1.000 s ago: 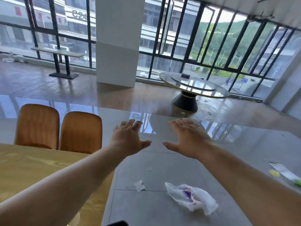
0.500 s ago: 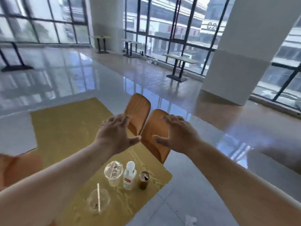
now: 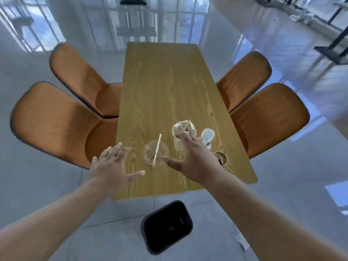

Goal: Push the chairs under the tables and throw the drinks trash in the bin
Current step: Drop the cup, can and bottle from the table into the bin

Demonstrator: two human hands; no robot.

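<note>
Bin: I see a black waste bin [image 3: 167, 227] on the grey tiled floor [image 3: 282, 185], just in front of the table's near end, between my two forearms.
Left hand: my left hand [image 3: 113, 168] hovers palm down over the near left corner of the table, fingers spread, holding nothing.
Right hand: my right hand [image 3: 195, 157] is stretched flat over the drinks, fingers splayed and gripping nothing; its fingertips overlap the farther cup in the view, and I cannot tell whether they touch it.
Table: a long wood-grain table [image 3: 165, 87] runs away from me.
Drinks trash: all on the near part of the table. A clear plastic cup with a straw [image 3: 156, 153] stands between my hands; a second clear cup with a lid and straw [image 3: 183, 129] is just behind it; a small white-capped bottle [image 3: 207, 135] sits to its right; an opened drinks can [image 3: 220, 159] stands near the right edge.
Chairs: near left chair [image 3: 56, 127] and far left chair [image 3: 82, 81] stand with seats showing beside the table; near right chair [image 3: 267, 119] and far right chair [image 3: 243, 78] sit close against the right edge.
</note>
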